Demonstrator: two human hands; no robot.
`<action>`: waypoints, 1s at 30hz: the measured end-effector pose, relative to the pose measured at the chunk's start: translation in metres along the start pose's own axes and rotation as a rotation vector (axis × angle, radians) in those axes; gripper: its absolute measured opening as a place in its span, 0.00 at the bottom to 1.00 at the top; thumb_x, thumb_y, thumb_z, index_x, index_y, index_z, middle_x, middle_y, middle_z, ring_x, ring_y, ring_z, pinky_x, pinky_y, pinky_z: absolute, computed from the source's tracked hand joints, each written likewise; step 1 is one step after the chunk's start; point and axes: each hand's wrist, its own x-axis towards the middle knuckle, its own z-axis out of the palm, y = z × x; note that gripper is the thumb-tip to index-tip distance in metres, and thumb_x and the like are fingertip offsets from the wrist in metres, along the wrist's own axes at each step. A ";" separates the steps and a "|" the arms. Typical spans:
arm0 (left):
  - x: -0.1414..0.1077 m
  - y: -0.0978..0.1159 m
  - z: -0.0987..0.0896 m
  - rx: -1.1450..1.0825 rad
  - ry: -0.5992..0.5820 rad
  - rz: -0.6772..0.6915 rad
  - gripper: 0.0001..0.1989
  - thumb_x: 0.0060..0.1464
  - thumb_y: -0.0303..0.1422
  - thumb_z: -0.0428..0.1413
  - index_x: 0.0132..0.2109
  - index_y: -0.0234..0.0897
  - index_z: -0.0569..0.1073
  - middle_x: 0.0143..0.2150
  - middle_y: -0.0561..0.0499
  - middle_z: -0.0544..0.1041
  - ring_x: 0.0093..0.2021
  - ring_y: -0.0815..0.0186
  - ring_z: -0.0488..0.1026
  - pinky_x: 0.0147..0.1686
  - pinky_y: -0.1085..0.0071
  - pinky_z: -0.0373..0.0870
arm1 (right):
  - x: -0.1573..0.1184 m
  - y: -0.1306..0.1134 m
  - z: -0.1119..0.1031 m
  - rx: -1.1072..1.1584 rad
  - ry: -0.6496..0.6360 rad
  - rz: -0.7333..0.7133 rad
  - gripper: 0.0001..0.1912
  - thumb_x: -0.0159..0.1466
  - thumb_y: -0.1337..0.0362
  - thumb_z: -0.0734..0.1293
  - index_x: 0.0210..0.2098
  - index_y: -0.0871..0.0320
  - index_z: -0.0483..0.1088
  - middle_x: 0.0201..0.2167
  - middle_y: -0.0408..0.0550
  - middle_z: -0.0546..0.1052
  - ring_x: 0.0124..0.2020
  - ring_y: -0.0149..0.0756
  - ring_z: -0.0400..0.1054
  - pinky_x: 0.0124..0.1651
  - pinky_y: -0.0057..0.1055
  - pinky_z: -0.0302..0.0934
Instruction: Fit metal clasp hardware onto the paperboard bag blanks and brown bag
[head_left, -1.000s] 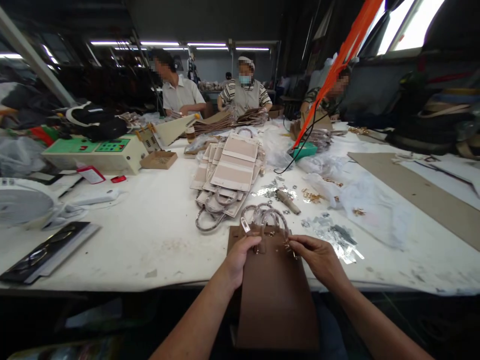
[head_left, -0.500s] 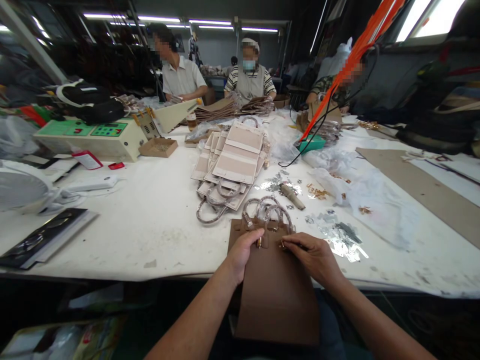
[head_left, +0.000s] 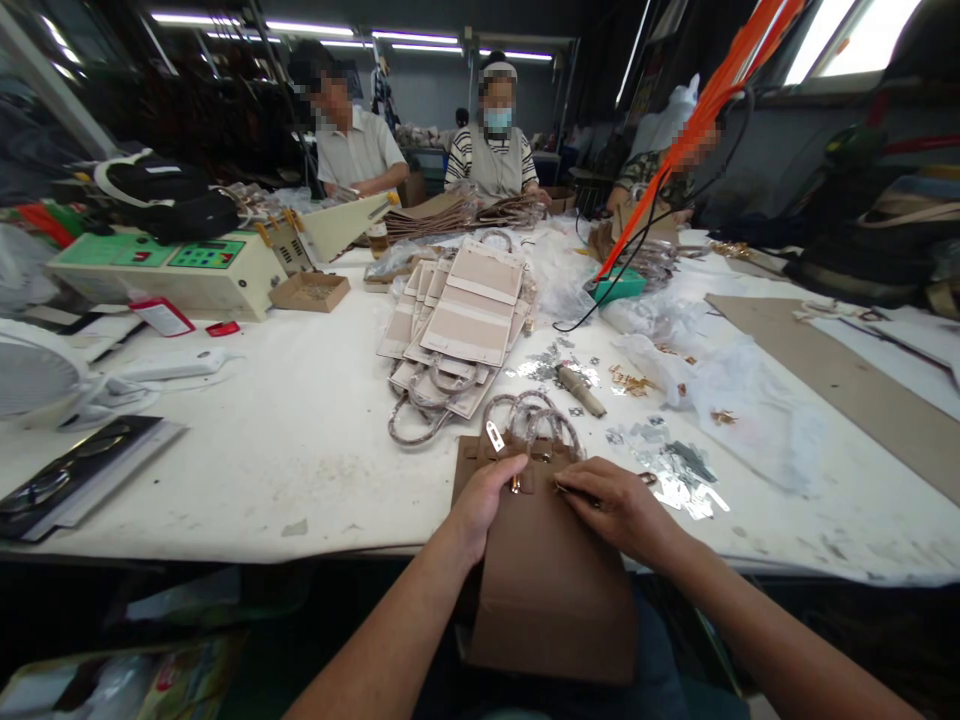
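A brown handbag (head_left: 551, 590) stands at the table's front edge, its lower part hanging below it. Its clear-wrapped handles (head_left: 551, 425) rise at the top, and a shiny metal clasp piece (head_left: 516, 484) sits on its front. My left hand (head_left: 487, 505) grips the bag's upper left side, thumb on the front beside the clasp piece. With fingers pinched, my right hand (head_left: 619, 505) holds a slim tool whose looped end (head_left: 647, 478) sticks out behind the knuckles. Its tip meets the bag's upper right front. The rest of the tool is hidden in my fingers.
Several beige bag pieces (head_left: 469, 310) are piled beyond the bag. Loose metal plates (head_left: 675, 465), gold fittings (head_left: 630, 382) and a wrapped stick-like thing (head_left: 581, 390) lie to the right. A cream machine (head_left: 165, 270) stands left. Several people work across the table.
My right hand has shifted slightly left over the bag, and the tool's looped end now shows behind it. My left hand keeps its grip. The whole view has shifted a little.
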 end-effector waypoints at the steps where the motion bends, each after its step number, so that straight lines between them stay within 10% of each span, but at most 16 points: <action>1: 0.000 0.000 0.000 0.004 -0.003 -0.005 0.22 0.55 0.43 0.65 0.51 0.31 0.82 0.44 0.39 0.85 0.44 0.50 0.83 0.49 0.56 0.77 | 0.000 0.000 0.002 -0.027 -0.002 -0.004 0.14 0.71 0.66 0.66 0.53 0.50 0.79 0.46 0.51 0.82 0.46 0.42 0.76 0.50 0.39 0.72; 30: 0.002 -0.002 0.007 0.006 0.113 0.039 0.16 0.52 0.38 0.61 0.44 0.32 0.83 0.38 0.42 0.85 0.43 0.50 0.82 0.48 0.56 0.77 | 0.001 -0.026 0.025 -0.408 0.045 0.049 0.11 0.72 0.65 0.64 0.41 0.53 0.81 0.37 0.49 0.83 0.39 0.41 0.75 0.43 0.36 0.63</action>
